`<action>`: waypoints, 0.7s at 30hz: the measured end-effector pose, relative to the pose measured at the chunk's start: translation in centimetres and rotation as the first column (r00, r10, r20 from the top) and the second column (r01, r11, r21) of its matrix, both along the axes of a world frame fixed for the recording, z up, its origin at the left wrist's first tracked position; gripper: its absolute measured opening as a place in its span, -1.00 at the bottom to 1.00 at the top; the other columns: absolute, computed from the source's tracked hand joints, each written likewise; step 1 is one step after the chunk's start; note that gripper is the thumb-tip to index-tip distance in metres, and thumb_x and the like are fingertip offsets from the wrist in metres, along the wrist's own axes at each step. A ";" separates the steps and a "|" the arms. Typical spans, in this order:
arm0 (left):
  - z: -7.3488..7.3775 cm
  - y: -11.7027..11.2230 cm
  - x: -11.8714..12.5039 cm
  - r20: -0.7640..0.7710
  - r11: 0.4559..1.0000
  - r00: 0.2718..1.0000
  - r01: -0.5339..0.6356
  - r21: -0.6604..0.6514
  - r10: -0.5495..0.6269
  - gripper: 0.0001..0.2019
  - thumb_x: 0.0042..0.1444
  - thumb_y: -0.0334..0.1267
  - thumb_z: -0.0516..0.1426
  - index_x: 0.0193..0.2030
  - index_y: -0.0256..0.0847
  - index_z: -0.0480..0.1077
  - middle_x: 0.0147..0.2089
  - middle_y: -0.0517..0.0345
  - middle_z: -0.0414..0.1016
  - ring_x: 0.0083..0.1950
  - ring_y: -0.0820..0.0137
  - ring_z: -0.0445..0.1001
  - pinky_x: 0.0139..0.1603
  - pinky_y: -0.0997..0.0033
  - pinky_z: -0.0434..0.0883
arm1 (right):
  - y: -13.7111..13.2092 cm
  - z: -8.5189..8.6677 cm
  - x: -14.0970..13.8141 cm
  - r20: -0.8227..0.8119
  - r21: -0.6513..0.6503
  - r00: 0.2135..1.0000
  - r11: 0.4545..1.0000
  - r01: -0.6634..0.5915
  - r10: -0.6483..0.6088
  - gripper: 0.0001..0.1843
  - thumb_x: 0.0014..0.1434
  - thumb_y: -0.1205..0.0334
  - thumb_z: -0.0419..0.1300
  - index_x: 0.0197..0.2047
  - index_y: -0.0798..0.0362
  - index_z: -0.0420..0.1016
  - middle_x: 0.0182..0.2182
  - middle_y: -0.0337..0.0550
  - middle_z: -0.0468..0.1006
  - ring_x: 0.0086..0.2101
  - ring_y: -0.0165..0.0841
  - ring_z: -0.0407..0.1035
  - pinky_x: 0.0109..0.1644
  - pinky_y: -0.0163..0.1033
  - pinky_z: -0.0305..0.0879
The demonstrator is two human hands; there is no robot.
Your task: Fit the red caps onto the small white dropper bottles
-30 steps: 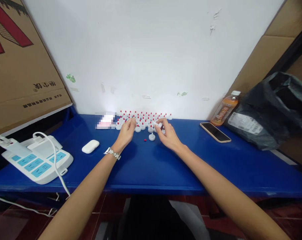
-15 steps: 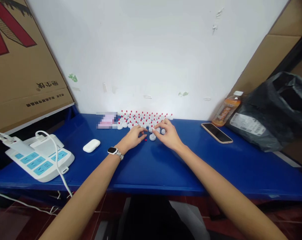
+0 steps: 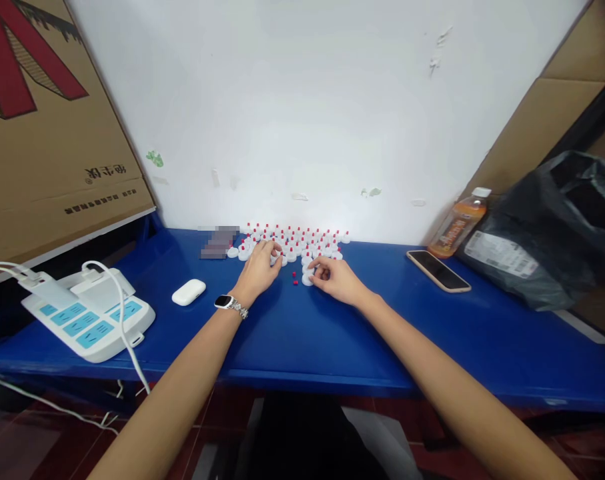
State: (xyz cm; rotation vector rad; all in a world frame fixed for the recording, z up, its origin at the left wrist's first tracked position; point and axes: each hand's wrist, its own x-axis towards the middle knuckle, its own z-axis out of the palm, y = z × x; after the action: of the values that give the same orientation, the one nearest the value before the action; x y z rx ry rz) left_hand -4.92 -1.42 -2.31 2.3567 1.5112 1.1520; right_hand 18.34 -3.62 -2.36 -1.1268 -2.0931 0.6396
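A cluster of several small white caps with red tips (image 3: 302, 239) lies on the blue table (image 3: 332, 327) against the white wall. My left hand (image 3: 259, 267), with a watch on its wrist, rests at the cluster's near edge, fingers curled over a white cap. My right hand (image 3: 335, 277) sits just right of it, fingertips pinched on a white cap (image 3: 307, 279) on the table. Two loose red tips (image 3: 295, 278) lie between the hands.
A white power strip with blue switches and cables (image 3: 89, 313) sits at the left, a white earbud case (image 3: 189, 292) beside it. A phone (image 3: 438, 271), an orange drink bottle (image 3: 456, 225) and a black bag (image 3: 547, 233) stand at the right. Cardboard boxes flank the table.
My left hand went from the loose red tip back to the cluster's near edge. My right hand came down and closed on the cap nearest me. The view shifted slightly.
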 end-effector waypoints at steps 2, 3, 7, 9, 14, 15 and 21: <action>-0.1 0.0 -0.1 -0.003 0.998 0.998 -0.069 0.001 0.069 -0.78 0.23 -0.28 0.07 0.01 -0.20 0.35 -0.08 -0.01 0.38 -0.03 0.21 0.42 0.00 0.18 0.38 | -0.1 0.0 -0.2 -0.020 0.027 0.999 0.999 0.027 -0.027 -0.71 0.12 0.24 0.22 -0.06 0.05 0.45 -0.46 -0.29 0.57 -0.49 -0.42 0.37 -0.30 -0.28 0.29; -0.3 0.0 -0.2 -0.010 0.996 0.996 -0.092 -0.002 0.092 -0.74 0.24 -0.27 0.08 0.05 -0.20 0.35 -0.07 -0.02 0.37 -0.03 0.20 0.41 0.00 0.17 0.38 | -0.1 0.0 -0.3 -0.030 0.044 0.999 0.998 0.040 -0.039 -0.68 0.12 0.23 0.22 -0.03 0.04 0.44 -0.44 -0.28 0.58 -0.48 -0.42 0.37 -0.29 -0.28 0.30; -0.8 0.5 -0.2 -0.063 0.997 0.995 -0.081 -0.013 0.080 -0.68 0.27 -0.23 0.08 0.13 -0.19 0.37 -0.11 0.01 0.35 -0.05 0.20 0.41 0.03 0.17 0.37 | -0.4 0.0 -0.8 -0.055 0.094 0.996 0.993 0.076 -0.071 -0.71 0.16 0.18 0.21 -0.04 0.03 0.46 -0.45 -0.28 0.55 -0.49 -0.41 0.36 -0.31 -0.28 0.29; -1.0 0.9 0.0 -0.080 0.999 0.995 -0.052 -0.012 0.051 -0.74 0.27 -0.23 0.07 0.05 -0.18 0.42 -0.16 0.02 0.36 -0.07 0.21 0.41 0.02 0.18 0.37 | -0.5 -0.1 -1.1 -0.059 0.094 0.996 0.993 0.075 -0.070 -0.74 0.19 0.15 0.19 -0.06 0.03 0.48 -0.46 -0.27 0.54 -0.50 -0.41 0.35 -0.33 -0.28 0.28; -0.1 0.9 0.6 -0.031 1.000 1.000 -0.003 -0.003 0.003 -0.87 0.27 -0.25 0.06 -0.22 -0.19 0.42 -0.29 0.07 0.40 -0.20 0.26 0.41 -0.12 0.23 0.36 | -0.7 -0.1 -1.3 -0.064 0.106 0.995 0.991 0.081 -0.075 -0.78 0.22 0.14 0.17 -0.10 0.04 0.50 -0.45 -0.25 0.54 -0.49 -0.40 0.34 -0.33 -0.28 0.27; 0.1 0.7 0.7 0.018 1.000 1.000 0.019 -0.005 -0.019 -0.88 0.27 -0.24 0.06 -0.23 -0.19 0.39 -0.31 0.09 0.41 -0.24 0.28 0.41 -0.15 0.26 0.36 | -0.7 0.0 -1.3 -0.068 0.120 0.994 0.988 0.093 -0.085 -0.78 0.23 0.14 0.16 -0.11 0.03 0.50 -0.45 -0.25 0.53 -0.48 -0.40 0.34 -0.33 -0.27 0.27; 1.1 -1.1 2.2 0.450 0.930 0.846 0.359 -0.083 -0.286 -0.79 0.28 -0.08 0.09 -0.19 -0.19 0.34 -0.30 0.14 0.48 -0.27 0.40 0.46 -0.21 0.40 0.38 | -1.2 0.8 -1.5 -0.124 0.300 0.988 0.945 0.129 -0.096 -0.58 0.28 0.06 0.15 0.16 0.02 0.38 -0.12 -0.06 0.54 -0.30 -0.33 0.38 -0.15 -0.20 0.33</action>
State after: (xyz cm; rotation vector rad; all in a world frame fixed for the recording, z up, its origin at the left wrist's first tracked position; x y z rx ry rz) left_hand -2.76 -2.51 -1.19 1.9700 0.9716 1.2914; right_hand 16.80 -4.83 -1.59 -1.0021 -1.9383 0.2987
